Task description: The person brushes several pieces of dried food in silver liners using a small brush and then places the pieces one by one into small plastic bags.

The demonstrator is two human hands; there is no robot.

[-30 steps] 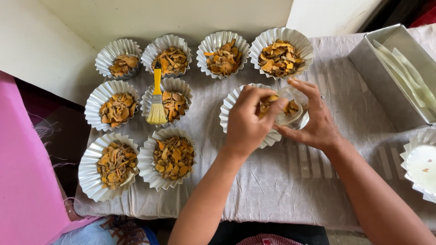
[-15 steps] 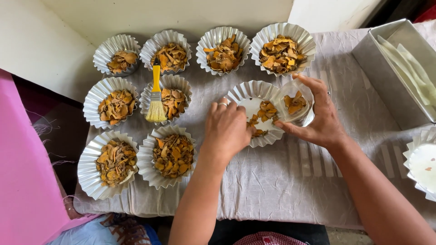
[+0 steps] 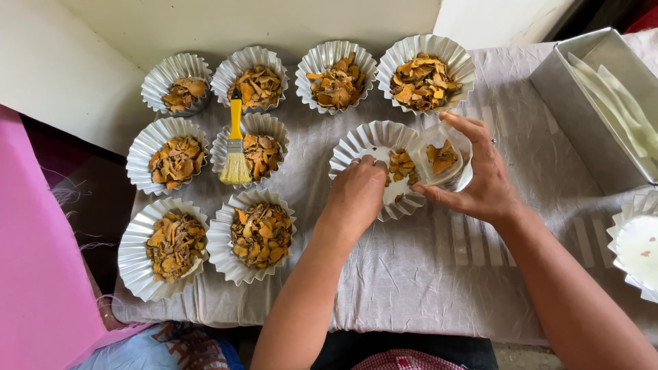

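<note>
My right hand (image 3: 480,179) holds a small clear plastic cup (image 3: 444,159) tilted over a pleated foil dish (image 3: 363,140); the cup has orange-yellow dried slices in it. My left hand (image 3: 356,195) rests inside the same dish, fingers curled down on a small heap of the slices (image 3: 399,164). The dish's white bottom shows around the heap. It sits on a grey cloth (image 3: 425,274) covering the table.
Several foil dishes filled with dried slices stand to the left and behind, for instance one (image 3: 260,233). A yellow-handled brush (image 3: 236,147) lies across two of them. A metal tray (image 3: 603,103) stands at the right; an empty foil dish (image 3: 641,247) at the right edge.
My left hand has come down from the cup into the dish. The cup has shifted slightly right, and a small heap of slices now lies in the dish.
</note>
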